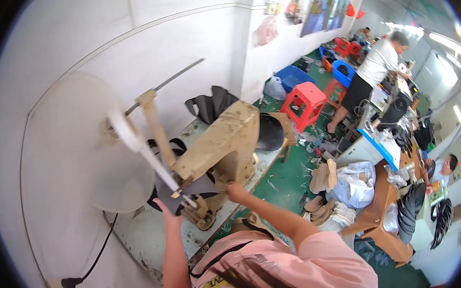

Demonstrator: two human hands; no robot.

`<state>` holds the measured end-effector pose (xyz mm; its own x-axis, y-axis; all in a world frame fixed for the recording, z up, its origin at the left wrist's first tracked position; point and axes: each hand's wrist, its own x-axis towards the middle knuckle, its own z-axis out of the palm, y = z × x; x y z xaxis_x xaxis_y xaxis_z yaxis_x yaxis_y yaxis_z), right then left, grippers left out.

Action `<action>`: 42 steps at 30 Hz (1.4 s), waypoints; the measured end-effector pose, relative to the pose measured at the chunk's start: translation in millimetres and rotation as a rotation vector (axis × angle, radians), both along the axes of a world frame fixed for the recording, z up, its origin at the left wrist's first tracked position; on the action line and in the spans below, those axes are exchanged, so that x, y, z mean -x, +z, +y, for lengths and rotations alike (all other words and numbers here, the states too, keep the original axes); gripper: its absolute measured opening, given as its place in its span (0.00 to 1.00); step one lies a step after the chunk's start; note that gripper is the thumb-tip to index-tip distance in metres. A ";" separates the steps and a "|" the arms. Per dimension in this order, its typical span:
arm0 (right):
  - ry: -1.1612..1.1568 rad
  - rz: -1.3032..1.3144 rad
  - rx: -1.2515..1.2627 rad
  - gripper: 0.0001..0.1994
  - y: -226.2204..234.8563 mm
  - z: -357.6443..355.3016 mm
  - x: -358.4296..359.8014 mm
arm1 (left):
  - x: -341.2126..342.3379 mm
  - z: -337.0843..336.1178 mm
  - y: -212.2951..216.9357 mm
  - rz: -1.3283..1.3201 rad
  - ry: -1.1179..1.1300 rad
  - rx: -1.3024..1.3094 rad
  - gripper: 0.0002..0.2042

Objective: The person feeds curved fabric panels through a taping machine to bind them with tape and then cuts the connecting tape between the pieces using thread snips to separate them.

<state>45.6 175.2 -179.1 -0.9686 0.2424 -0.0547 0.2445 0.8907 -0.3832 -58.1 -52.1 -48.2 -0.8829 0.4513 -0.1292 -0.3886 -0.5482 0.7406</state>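
A worn beige bench machine (217,139) with a long arm stands on a grimy pale table (146,235). Under its head lies a dark grey sheet-like piece (199,187). My left hand (168,208) grips that piece's near left edge, fingers mostly hidden beneath it. A white strip (148,155) slants down to the head from a large pale disc (104,169), which a bar on the machine carries. My right hand (237,192) is closed at the machine's near right side; whatever it grips is hidden.
Black curved pieces (212,105) lie behind the machine, and a black round pad (270,132) sits to its right. A power cord (102,252) hangs at left. Beyond are a red stool (304,105), piled soles (323,176), a brown carton (374,209) and people at benches.
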 end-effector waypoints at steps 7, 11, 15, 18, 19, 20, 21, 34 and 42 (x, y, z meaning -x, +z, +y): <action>-0.046 -0.659 0.414 0.15 273.7 69.3 -51.3 | 19.3 1.9 10.2 -0.211 -0.155 -0.115 0.26; 0.009 -0.202 0.227 0.09 398.9 62.5 -9.0 | 23.9 -12.8 43.2 -0.260 -0.290 -0.044 0.20; 0.118 -0.053 0.264 0.09 402.9 30.3 70.9 | 34.9 -10.1 23.9 -0.350 -0.297 -0.024 0.20; 0.634 0.455 0.165 0.11 382.7 -45.7 108.8 | 28.5 -11.8 28.9 -0.368 -0.242 -0.007 0.18; 0.528 0.072 0.365 0.13 371.6 -52.7 132.4 | 26.0 -10.2 38.1 -0.378 -0.231 -0.022 0.16; 0.410 -0.313 0.550 0.14 356.5 -58.1 158.6 | 25.3 -9.3 40.4 -0.383 -0.216 -0.029 0.16; 0.430 -0.447 0.622 0.15 337.5 -70.1 173.2 | 25.1 -10.0 39.4 -0.373 -0.230 -0.069 0.15; 0.806 -0.944 0.020 0.19 330.8 -73.7 196.4 | 39.3 -32.2 68.9 0.108 -0.310 0.602 0.32; 0.838 -0.773 0.145 0.18 337.9 -98.5 205.9 | 38.2 -32.2 65.4 0.311 -0.209 0.550 0.29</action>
